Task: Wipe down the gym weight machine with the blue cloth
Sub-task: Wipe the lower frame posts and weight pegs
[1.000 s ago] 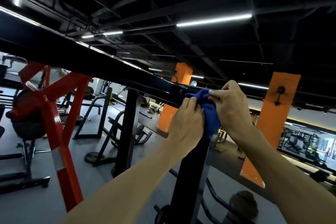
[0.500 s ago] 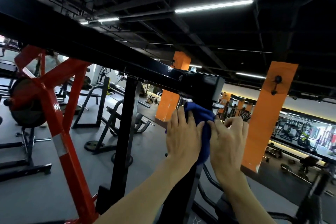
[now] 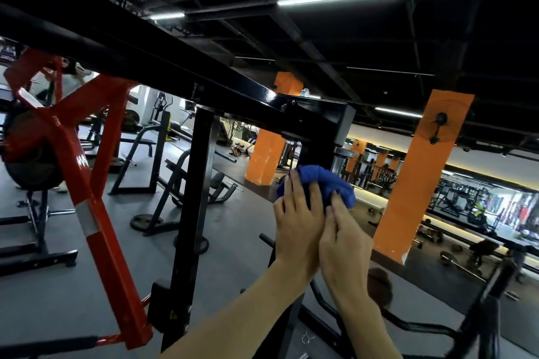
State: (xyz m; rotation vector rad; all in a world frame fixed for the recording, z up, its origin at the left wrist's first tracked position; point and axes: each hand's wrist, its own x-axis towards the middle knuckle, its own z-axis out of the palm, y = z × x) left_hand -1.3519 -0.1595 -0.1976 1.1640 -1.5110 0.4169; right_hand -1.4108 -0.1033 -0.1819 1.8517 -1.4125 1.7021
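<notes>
Your bunched blue cloth (image 3: pixel 320 183) sits just above your left hand's (image 3: pixel 297 221) fingertips and your right hand's (image 3: pixel 344 239), pressed against the glossy black steel upright post (image 3: pixel 316 151) of the weight machine, below its top crossbeam (image 3: pixel 221 87).
</notes>
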